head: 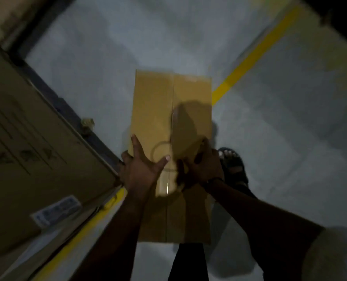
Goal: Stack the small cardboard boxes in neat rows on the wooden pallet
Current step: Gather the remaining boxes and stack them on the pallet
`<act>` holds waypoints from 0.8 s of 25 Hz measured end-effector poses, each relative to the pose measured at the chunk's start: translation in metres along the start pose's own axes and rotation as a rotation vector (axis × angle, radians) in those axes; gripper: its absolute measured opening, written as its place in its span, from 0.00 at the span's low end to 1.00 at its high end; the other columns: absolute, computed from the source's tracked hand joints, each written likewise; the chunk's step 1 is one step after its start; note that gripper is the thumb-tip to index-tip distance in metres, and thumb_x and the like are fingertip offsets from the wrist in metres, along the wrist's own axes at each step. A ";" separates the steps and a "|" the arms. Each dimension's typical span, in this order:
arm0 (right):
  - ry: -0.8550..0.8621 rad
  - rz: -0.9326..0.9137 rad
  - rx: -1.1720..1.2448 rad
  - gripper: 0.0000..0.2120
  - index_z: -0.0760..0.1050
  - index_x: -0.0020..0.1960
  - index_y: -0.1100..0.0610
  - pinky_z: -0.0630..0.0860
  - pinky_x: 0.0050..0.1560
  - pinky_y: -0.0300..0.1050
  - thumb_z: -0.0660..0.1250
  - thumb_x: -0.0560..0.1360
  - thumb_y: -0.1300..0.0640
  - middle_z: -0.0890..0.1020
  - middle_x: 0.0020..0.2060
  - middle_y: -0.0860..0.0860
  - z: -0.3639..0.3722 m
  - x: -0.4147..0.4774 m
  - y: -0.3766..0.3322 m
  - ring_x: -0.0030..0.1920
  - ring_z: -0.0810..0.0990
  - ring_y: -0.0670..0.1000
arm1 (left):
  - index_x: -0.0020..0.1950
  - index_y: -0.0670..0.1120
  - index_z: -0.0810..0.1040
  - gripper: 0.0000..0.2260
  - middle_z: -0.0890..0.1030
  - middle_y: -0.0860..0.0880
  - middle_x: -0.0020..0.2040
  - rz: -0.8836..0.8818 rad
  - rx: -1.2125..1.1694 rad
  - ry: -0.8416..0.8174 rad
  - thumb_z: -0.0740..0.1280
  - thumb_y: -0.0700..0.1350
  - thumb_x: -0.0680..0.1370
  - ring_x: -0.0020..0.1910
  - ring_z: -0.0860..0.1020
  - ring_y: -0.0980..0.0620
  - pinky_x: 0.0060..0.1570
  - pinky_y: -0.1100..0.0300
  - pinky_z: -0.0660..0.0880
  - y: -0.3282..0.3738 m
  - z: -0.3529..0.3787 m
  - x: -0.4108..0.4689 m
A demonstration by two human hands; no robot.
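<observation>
Large carton point(37, 159): is filling the left side of the frame, brown and dim, with blurred printing on its face.
White label point(57, 209): is sitting on the carton at lower left; its text is too blurred to read.
Near yellow line point(83, 226): is running on the floor along the carton's lower edge, from the bottom left up towards the left hand.
Left hand point(140, 171): its grip is clamping on the left edge of the small cardboard box, with the thumb lying across the top face, the index finger stretching up along the edge and the other fingers wrapping round the side.
Small cardboard box point(168, 110): is sitting in the middle of the frame, held between both hands above the floor. Its long side is running up and down the frame, and a taped seam is running down its middle.
Right hand point(205, 165): its grip is closing over the right edge of the box, fingers curling onto the top face.
Sandalled foot point(231, 165): is standing on the floor just right of the right hand.
Far yellow line point(255, 55): is slanting from the upper right down to the box's right edge.
Floor point(107, 57): is showing pale grey around the box.
</observation>
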State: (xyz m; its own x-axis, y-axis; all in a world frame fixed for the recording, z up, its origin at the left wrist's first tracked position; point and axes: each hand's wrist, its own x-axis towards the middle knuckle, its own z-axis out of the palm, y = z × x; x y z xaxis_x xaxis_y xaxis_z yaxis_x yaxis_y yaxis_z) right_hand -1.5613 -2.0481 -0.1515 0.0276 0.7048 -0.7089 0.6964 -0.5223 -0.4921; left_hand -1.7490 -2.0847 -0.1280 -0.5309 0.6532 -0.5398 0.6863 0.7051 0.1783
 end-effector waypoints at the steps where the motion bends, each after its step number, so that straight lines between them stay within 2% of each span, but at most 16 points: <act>1: 0.038 -0.025 -0.045 0.57 0.52 0.81 0.48 0.76 0.59 0.61 0.58 0.60 0.20 0.71 0.65 0.60 -0.039 -0.014 -0.015 0.61 0.77 0.64 | 0.82 0.60 0.39 0.55 0.62 0.34 0.75 -0.001 0.015 0.029 0.61 0.82 0.65 0.70 0.67 0.29 0.68 0.37 0.65 0.030 -0.024 -0.020; 3: 0.102 -0.079 -0.161 0.51 0.57 0.79 0.44 0.74 0.61 0.61 0.58 0.61 0.22 0.65 0.71 0.58 -0.116 -0.044 -0.046 0.61 0.76 0.66 | 0.82 0.59 0.44 0.54 0.59 0.38 0.75 0.001 0.042 0.054 0.60 0.82 0.65 0.67 0.68 0.30 0.67 0.40 0.65 0.086 -0.071 -0.057; 6: 0.250 -0.162 -0.342 0.41 0.61 0.76 0.42 0.73 0.61 0.58 0.57 0.67 0.25 0.58 0.76 0.55 -0.245 -0.098 -0.086 0.58 0.77 0.66 | 0.82 0.59 0.54 0.51 0.55 0.43 0.75 0.115 0.074 0.061 0.56 0.83 0.65 0.64 0.68 0.33 0.65 0.41 0.67 0.184 -0.149 -0.123; 8: 0.349 -0.191 -0.450 0.38 0.63 0.75 0.41 0.72 0.63 0.58 0.56 0.70 0.25 0.56 0.77 0.53 -0.319 -0.127 -0.099 0.58 0.77 0.64 | 0.81 0.60 0.58 0.50 0.54 0.42 0.77 0.212 0.071 0.056 0.55 0.84 0.64 0.66 0.67 0.33 0.66 0.40 0.65 0.240 -0.187 -0.166; 10: 0.419 -0.191 -0.538 0.37 0.65 0.75 0.41 0.71 0.63 0.58 0.55 0.72 0.24 0.58 0.78 0.52 -0.380 -0.155 -0.102 0.61 0.75 0.64 | 0.81 0.59 0.57 0.50 0.55 0.38 0.79 0.301 0.041 0.031 0.55 0.84 0.65 0.70 0.64 0.31 0.70 0.38 0.61 0.285 -0.213 -0.206; 12: 0.490 -0.139 -0.561 0.37 0.67 0.74 0.40 0.69 0.63 0.58 0.54 0.71 0.22 0.61 0.77 0.51 -0.421 -0.188 -0.096 0.63 0.73 0.64 | 0.82 0.59 0.55 0.51 0.56 0.36 0.79 0.367 0.027 -0.011 0.56 0.84 0.65 0.73 0.62 0.30 0.72 0.38 0.58 0.315 -0.225 -0.238; 14: 0.607 -0.064 -0.515 0.38 0.67 0.73 0.40 0.68 0.63 0.58 0.54 0.69 0.21 0.62 0.76 0.51 -0.453 -0.237 -0.079 0.64 0.71 0.64 | 0.82 0.59 0.53 0.52 0.57 0.37 0.79 0.479 0.065 -0.023 0.56 0.84 0.63 0.72 0.62 0.31 0.72 0.38 0.59 0.339 -0.234 -0.277; 20: 0.845 0.112 -0.284 0.40 0.67 0.72 0.40 0.68 0.65 0.58 0.54 0.66 0.20 0.62 0.76 0.49 -0.492 -0.348 -0.012 0.67 0.70 0.61 | 0.82 0.60 0.54 0.52 0.58 0.38 0.78 0.794 0.170 0.019 0.55 0.84 0.63 0.73 0.62 0.31 0.72 0.39 0.61 0.391 -0.245 -0.385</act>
State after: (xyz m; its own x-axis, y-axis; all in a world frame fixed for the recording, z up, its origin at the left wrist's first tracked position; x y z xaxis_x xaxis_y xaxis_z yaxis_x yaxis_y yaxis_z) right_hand -1.2265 -2.0501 0.3497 0.5465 0.8335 -0.0816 0.8060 -0.5500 -0.2190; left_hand -1.3980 -1.9930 0.3506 0.1389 0.9468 -0.2902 0.9272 -0.0214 0.3740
